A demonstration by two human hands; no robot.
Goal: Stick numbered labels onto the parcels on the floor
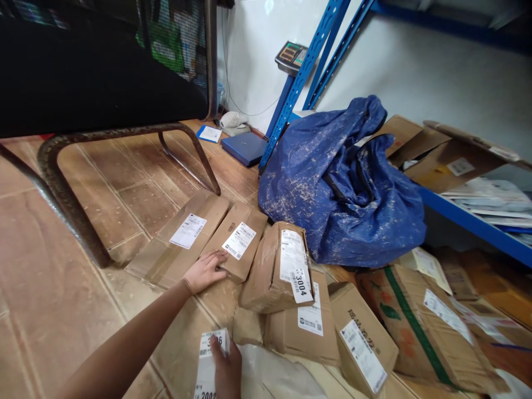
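Note:
My left hand (208,270) reaches out with its fingers spread, resting on the near end of a small brown carton (245,221) that has a white shipping label (239,240). To the left of it, a flatter cardboard box (160,260) with its own label touches or nearly touches that carton. My right hand (228,368) is closed round a strip of white number labels (206,360), its thumb across the printed digits. Beyond the hands on the right, a dented carton (260,277) bears a sticker reading 3004 and leans on another labelled box (286,338).
A blue tarpaulin bag (307,177) slumps against a blue metal rack (469,216). More cartons (361,338) lie on the right, one with green tape (415,316). A rusty-legged chair (75,183) stands left. Behind are a scale (291,58) and white plastic (274,374) in front.

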